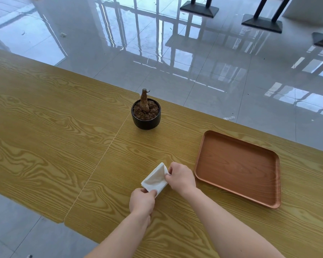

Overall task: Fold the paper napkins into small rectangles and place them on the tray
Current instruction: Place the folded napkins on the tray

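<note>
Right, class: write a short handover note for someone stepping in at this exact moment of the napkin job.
Left hand: pinching the near corner of the white paper napkin.
Right hand: gripping its right edge.
Napkin: partly folded, over the wooden table, left of the brown tray.
Done: first folds only; tray holds nothing.
Left: finish the small rectangle, place it on the tray.

Forearms cut off by bottom edge; table [45, 127] cropped left and right; napkin [155, 180] corners hidden under fingertips [153, 192] (fold count unclear).
</note>
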Demonstrator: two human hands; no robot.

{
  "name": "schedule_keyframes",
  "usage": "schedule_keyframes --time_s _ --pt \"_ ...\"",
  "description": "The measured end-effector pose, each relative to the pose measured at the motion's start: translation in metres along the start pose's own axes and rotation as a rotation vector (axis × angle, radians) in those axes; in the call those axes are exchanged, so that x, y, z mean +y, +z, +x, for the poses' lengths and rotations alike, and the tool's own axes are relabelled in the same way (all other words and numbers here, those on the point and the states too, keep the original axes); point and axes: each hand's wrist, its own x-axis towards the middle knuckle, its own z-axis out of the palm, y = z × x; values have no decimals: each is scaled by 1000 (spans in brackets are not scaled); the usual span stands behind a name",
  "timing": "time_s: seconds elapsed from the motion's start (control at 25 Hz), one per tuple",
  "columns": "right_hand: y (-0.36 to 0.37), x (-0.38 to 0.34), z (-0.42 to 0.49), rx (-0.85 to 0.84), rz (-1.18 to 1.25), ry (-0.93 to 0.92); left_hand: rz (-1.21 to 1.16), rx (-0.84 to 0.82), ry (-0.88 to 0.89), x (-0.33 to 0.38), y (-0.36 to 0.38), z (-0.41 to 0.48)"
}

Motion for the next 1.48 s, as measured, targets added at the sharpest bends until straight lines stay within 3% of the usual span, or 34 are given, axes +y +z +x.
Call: schedule_keyframes --time_s 0.24,0.44,0.6,0.76,1.0,1.24,1.48 --pt "1 12 -13 -31 316 212 98 51 43 -1 -1 8" --pt "0 15 -19 -19 527 330 -135 -5 -129 8 -5 14" --pt "0 15 -24 -20 571 358 -128 -64 -199 16 -7 17" --pt "0 16 -26 -34 561 326 -128 -78 -120 14 -5 17" --pt "1 25 -32 -37 586 276 -321 -162 -26 16 -4 11" --pt "-5 43 -52 -56 908 267 -335 -267 76 26 -4 1" --pt "-25 72 -76 221 829 219 -60 -272 337 38 20 -10"
